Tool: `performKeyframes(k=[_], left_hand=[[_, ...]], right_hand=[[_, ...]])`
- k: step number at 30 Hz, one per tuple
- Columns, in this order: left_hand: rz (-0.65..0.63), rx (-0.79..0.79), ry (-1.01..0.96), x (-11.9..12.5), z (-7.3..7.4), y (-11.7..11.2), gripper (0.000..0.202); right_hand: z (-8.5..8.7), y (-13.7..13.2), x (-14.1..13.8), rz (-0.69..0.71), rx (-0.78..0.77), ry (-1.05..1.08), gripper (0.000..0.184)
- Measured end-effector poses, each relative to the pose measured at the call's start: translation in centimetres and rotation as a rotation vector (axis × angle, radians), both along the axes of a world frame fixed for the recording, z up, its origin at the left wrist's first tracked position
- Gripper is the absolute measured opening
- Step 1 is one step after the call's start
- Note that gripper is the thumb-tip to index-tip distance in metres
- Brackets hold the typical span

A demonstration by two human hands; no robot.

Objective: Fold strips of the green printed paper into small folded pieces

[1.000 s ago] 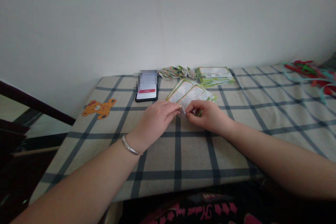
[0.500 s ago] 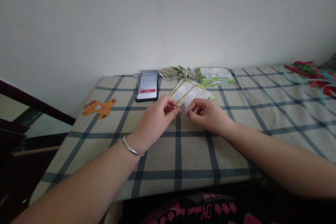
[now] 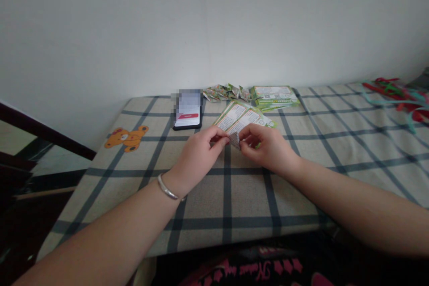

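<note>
On my far left I see a dark bar (image 3: 47, 132) slanting down toward the table edge, next to the checked tablecloth (image 3: 204, 205). An orange bear figure (image 3: 125, 140) lies sideways on that cloth, and I can't tell whether it is printed or stuck on. Further right, near the wall, I have a phone (image 3: 187, 118) lying face up, its upper screen blurred into blocks and a red bar showing lower down. In front of it, the left hand (image 3: 199, 149) reaches in with a silver bracelet (image 3: 166, 187) at the wrist; its thumb and forefinger are closed to a narrow pinch on a small printed piece (image 3: 234, 140). Behind the phone's right side, a row of green and silver packets (image 3: 219, 93) lies against the wall. The printed piece sits between the two hands, above the cloth and just in front of some green-edged cards (image 3: 236, 114), which are fanned out and overlapping. The right hand (image 3: 266, 145) pinches the piece's other side between thumb and forefinger, remaining fingers curled; a bit of green shows inside that curl, but I can't tell what it belongs to. Behind this hand, right of the packets, lies a flat green and white box (image 3: 278, 96). At my far right, red, green and pale blue ribbons (image 3: 404, 105) lie in a loose tangle.
</note>
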State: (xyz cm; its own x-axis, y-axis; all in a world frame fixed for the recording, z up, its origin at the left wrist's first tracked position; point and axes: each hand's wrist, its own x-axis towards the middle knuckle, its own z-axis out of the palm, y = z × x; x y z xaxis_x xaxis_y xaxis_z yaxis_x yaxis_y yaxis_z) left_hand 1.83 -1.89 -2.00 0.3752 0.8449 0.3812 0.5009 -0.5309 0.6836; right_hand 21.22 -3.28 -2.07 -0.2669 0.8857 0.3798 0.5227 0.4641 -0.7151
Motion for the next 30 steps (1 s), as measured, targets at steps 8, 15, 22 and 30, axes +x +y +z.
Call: performKeyframes(k=[8, 15, 22, 30], left_hand=[[-0.017, 0.078, 0.026, 0.2, 0.2, -0.1, 0.005], [0.009, 0.119, 0.059, 0.2, 0.0, 0.0, 0.004], [-0.039, 0.139, 0.062, 0.2, 0.2, -0.3, 0.006], [-0.010, 0.053, 0.042, -0.1, -0.3, 0.4, 0.009]], right_hand=[[0.0, 0.3, 0.0, 0.004, -0.060, 0.045, 0.007], [0.0, 0.2, -0.1, -0.005, -0.061, 0.022, 0.005], [-0.7, 1.0, 0.3, -0.031, -0.166, 0.071, 0.010], [-0.5, 0.6, -0.3, 0.091, -0.260, 0.207, 0.006]])
